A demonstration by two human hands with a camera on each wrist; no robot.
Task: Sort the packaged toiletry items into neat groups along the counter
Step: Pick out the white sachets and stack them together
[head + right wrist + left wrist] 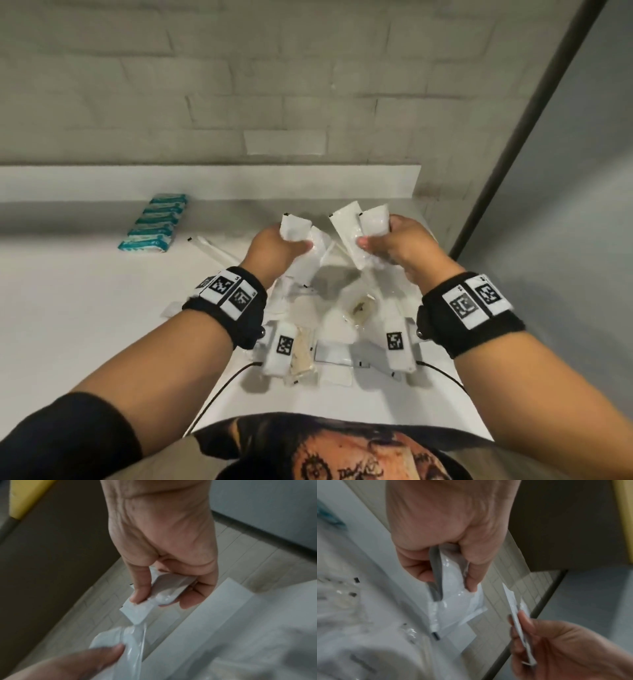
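Both hands are raised above the white counter [85,308], each holding white plastic packets. My left hand [277,246] grips two white packets [294,229]; the left wrist view shows the same packets [453,601] pinched between its thumb and fingers [474,577]. My right hand [394,246] holds two white packets [356,229], seen close up as white packets [154,599] in the right wrist view. Below the hands lies a loose pile of clear and white packets [342,308]. A row of teal packets [156,222] lies at the counter's back left.
A grey brick wall [239,85] rises behind the counter, with a white ledge [205,181] along its foot. A dark vertical frame [513,137] borders the right side. Thin wrapped sticks [212,250] lie left of the pile. Cables [219,390] hang near the front edge.
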